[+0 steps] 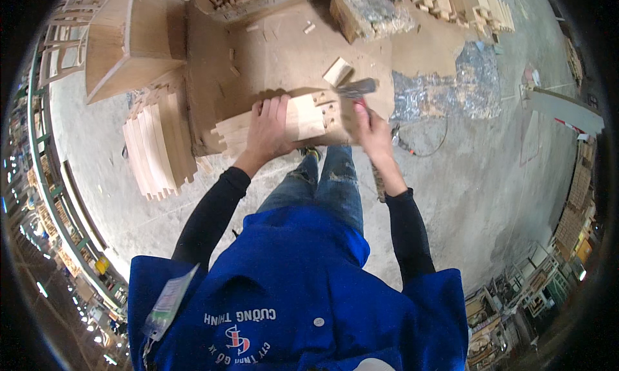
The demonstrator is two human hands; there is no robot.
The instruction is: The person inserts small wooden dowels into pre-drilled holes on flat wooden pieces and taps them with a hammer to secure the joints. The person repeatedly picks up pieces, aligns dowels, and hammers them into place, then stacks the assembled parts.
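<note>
The left hand lies flat, fingers spread, pressing on a pale wooden piece on the table. Just right, the right hand grips a putty knife, blade beyond the wood's right end. Farther left sit stacked slats.

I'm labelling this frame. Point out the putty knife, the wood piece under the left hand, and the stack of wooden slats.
putty knife [356,88], head view, on its flat metal blade.
wood piece [308,117], head view, on its pale top face.
stack of wooden slats [159,148], head view, mid-stack.
</note>
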